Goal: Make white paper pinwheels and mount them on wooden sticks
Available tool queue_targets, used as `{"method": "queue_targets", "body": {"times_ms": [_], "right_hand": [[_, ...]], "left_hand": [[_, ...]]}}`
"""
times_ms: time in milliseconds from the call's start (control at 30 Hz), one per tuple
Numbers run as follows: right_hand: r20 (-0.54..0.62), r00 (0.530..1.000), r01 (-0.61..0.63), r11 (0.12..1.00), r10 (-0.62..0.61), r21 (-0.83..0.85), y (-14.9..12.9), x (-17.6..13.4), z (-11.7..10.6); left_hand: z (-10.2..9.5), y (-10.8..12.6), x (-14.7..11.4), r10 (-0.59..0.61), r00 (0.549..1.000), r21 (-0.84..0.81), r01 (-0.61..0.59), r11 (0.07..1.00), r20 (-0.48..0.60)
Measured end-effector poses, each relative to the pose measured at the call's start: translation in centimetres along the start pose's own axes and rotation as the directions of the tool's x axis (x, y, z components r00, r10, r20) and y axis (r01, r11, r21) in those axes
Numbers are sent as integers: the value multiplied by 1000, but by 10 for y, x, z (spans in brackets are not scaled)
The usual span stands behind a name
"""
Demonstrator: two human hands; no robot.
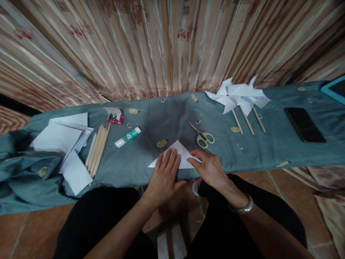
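A white sheet of paper (184, 160), folded into a triangle, lies at the front edge of the cloth-covered table with its peak pointing away from me. My left hand (165, 172) rests flat on its left half, fingers stretched out. At the right corner, my right hand (208, 166) pinches the paper between thumb and fingers. Just beyond that hand are scissors (202, 136) with yellow-green handles. A glue stick (128, 137) lies farther left on the cloth.
Paper sheets (60, 135) and wooden sticks (99, 149) lie at the left, near a small open box of metal pins (115, 117). Paper pinwheels (237, 94) on sticks are at the back right, with a phone (305, 125) and a blue-framed device (335, 90) beyond. A curtain (151, 46) hangs behind.
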State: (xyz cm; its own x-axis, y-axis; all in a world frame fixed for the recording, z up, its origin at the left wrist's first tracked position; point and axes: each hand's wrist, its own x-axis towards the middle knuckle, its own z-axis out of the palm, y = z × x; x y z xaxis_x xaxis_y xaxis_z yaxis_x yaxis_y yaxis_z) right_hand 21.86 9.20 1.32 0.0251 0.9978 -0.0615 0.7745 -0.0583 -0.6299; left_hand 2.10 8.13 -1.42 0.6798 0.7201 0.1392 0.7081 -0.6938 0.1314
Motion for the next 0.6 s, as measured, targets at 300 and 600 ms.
{"method": "queue_targets", "body": {"times_ms": [300, 600], "right_hand": [[-18, 998, 59, 997, -60, -54, 2, -1, 3], [-83, 966, 224, 949, -247, -220, -6, -10, 6]], "left_hand": [[0, -1, 1, -10, 1000, -24, 11, 1000, 24], [0, 1, 2, -15, 998, 56, 12, 998, 59]]}}
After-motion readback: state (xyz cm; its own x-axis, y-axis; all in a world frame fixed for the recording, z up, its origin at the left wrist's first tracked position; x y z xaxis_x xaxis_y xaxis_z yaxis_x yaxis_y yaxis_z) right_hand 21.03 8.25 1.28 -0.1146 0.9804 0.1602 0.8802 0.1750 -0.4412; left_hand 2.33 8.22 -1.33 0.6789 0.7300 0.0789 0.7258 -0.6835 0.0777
